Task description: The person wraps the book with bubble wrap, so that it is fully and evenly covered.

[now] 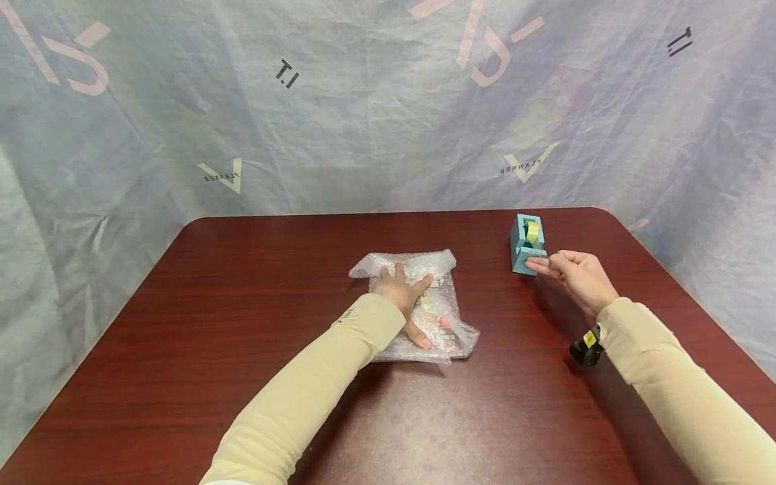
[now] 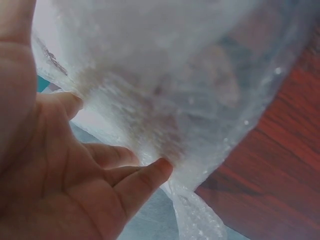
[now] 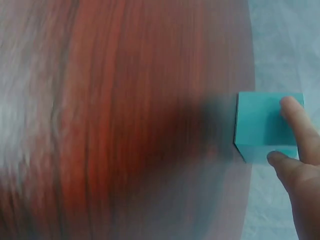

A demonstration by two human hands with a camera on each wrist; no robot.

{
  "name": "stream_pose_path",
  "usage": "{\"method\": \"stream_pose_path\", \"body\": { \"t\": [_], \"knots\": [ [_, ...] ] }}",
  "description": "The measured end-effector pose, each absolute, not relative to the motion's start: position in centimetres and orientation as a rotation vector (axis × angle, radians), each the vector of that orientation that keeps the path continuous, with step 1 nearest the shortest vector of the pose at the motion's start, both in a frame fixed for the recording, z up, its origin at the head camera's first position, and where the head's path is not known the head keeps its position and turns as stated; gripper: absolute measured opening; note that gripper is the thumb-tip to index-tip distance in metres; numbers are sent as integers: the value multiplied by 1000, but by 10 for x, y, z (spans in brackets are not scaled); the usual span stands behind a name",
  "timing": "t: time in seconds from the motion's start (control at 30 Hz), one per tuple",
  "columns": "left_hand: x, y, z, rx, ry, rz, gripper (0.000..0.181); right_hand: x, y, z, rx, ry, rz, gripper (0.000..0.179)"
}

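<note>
A flat parcel in bubble wrap [image 1: 453, 340] lies mid-table, with loose flaps at its far and near ends. My left hand [image 1: 399, 293] rests on it, fingers spread and thumb out to the side. In the left wrist view, fingertips [image 2: 162, 167] lie against the clear wrap [image 2: 200, 130]. At the right back, my right hand [image 1: 578, 276] is at the front of a light-blue tape dispenser [image 1: 520, 259] with a yellowish roll [image 1: 531, 232]. Two fingers reach to its front face; thumb and index finger bend together above them. I cannot tell whether they pinch the tape.
The dark red wooden table [image 1: 242, 303] has rounded far corners. A grey printed curtain [image 1: 364, 135] hangs behind it and along both sides. A black wrist device [image 1: 587, 347] hangs under the right sleeve, near the tabletop.
</note>
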State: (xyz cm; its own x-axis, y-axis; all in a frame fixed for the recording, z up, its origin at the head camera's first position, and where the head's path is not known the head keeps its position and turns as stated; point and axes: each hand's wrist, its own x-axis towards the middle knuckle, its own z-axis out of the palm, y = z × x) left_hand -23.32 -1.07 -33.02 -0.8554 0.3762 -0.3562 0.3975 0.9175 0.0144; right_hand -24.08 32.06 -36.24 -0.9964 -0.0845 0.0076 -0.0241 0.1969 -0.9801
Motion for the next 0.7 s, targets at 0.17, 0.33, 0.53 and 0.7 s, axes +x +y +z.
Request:
{"method": "stream_pose_path", "body": {
  "t": [0.17,0.33,0.53,0.7],
  "knots": [
    [-233,-11,-330,583,2727,-96,125,-238,318,-359,-28,2341,-2031,42],
    [-233,-11,-330,591,2733,-103,126,-231,327,-353,66,2225,-2179,41],
    [-233,-11,-329,583,2721,-98,127,-226,339,-352,86,2151,-2215,42],
    [-233,-13,-329,571,2714,-71,125,-226,340,-355,58,2191,-2151,42]
  ]
}}
